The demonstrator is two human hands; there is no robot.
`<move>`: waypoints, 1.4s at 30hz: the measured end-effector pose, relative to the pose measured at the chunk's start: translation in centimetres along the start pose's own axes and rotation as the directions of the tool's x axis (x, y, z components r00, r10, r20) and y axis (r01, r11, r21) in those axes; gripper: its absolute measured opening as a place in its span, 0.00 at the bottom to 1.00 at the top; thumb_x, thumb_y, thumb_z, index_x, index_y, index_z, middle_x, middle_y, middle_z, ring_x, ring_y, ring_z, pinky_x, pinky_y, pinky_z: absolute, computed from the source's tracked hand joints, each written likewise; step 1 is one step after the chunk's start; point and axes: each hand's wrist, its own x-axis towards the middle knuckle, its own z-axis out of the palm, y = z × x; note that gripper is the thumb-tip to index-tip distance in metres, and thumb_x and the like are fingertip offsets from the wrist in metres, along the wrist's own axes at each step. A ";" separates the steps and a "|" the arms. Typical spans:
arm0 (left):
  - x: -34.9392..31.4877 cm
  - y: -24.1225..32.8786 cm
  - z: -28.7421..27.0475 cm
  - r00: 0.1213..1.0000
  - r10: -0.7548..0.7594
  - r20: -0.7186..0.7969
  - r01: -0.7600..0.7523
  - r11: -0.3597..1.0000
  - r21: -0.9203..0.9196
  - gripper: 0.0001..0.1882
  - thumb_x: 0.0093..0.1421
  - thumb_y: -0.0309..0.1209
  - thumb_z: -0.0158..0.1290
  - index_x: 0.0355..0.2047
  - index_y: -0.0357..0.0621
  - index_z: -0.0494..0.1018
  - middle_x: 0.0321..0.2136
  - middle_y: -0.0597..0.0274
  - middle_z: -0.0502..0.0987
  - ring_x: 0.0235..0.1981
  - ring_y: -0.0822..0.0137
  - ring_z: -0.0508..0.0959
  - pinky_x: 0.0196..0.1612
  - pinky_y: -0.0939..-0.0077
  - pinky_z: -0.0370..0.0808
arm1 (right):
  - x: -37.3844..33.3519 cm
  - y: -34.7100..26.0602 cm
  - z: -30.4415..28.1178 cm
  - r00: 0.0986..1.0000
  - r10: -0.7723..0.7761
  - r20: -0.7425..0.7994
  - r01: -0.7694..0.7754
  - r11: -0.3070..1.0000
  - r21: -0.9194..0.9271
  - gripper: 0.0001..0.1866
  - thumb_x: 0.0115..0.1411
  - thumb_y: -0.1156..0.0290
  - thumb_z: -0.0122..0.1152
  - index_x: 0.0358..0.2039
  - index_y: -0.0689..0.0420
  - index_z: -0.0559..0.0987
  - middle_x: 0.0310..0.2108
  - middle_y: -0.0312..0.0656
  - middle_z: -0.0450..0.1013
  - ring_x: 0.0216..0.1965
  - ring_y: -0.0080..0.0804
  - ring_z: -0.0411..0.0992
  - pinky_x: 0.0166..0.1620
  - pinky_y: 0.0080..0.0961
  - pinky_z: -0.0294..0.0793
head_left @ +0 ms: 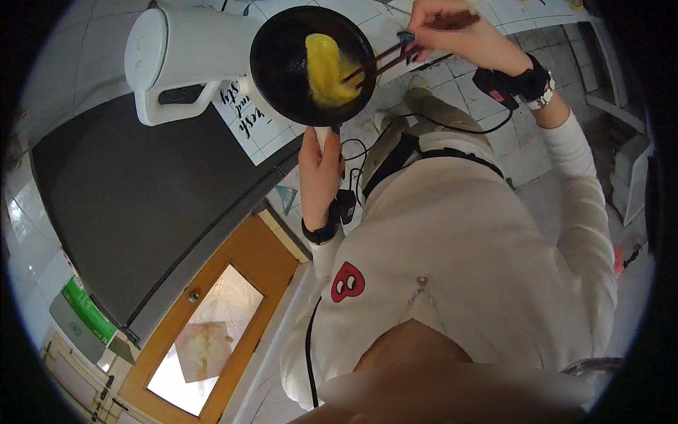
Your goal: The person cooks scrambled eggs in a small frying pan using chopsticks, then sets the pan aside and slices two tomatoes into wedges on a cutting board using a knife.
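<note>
My left hand (320,169) is closed around the pale handle of a small black frying pan (272,71). In the pan lies a soft yellow egg (325,60), spread as a long folded strip to the right of the middle. With my right hand (445,35), at the upper right, I grip a pair of dark brown chopsticks (390,62). Their tips reach over the pan's right rim and touch the egg's lower right part. The surface under the pan is mostly hidden.
A large pale jug (205,49) with a lid and handle stands left of the pan. Below it is a broad dark panel (134,191) with a lettered white mat (258,134) at its edge. Black cables (487,129) hang near both wrists. A wooden door (247,244) is at lower left.
</note>
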 end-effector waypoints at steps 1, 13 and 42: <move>0.1 0.0 0.0 1.000 -0.022 -0.016 0.023 1.000 0.019 0.08 0.66 0.33 0.45 0.38 0.42 0.66 0.20 0.72 0.66 0.17 0.82 0.64 0.20 0.85 0.60 | -0.4 0.0 0.1 0.998 0.051 -0.035 -0.051 0.999 0.019 0.06 0.64 0.68 0.58 0.32 0.56 0.76 0.26 0.32 0.72 0.26 0.18 0.66 0.31 0.21 0.67; 0.2 0.0 0.2 0.999 -0.019 -0.049 0.017 0.999 -0.027 0.06 0.66 0.33 0.46 0.35 0.45 0.65 0.19 0.72 0.66 0.17 0.81 0.63 0.20 0.85 0.58 | -0.3 0.4 1.2 1.000 0.013 0.003 -0.013 0.983 0.182 0.07 0.65 0.69 0.57 0.31 0.58 0.75 0.26 0.34 0.73 0.27 0.19 0.71 0.32 0.22 0.71; 0.7 0.3 0.3 0.999 -0.024 -0.043 0.022 0.999 -0.043 0.06 0.66 0.32 0.46 0.36 0.44 0.66 0.20 0.72 0.66 0.17 0.81 0.63 0.20 0.84 0.58 | 0.6 1.0 0.1 0.988 -0.050 -0.143 0.060 0.996 0.065 0.06 0.63 0.70 0.60 0.33 0.58 0.76 0.28 0.33 0.73 0.29 0.19 0.68 0.34 0.21 0.70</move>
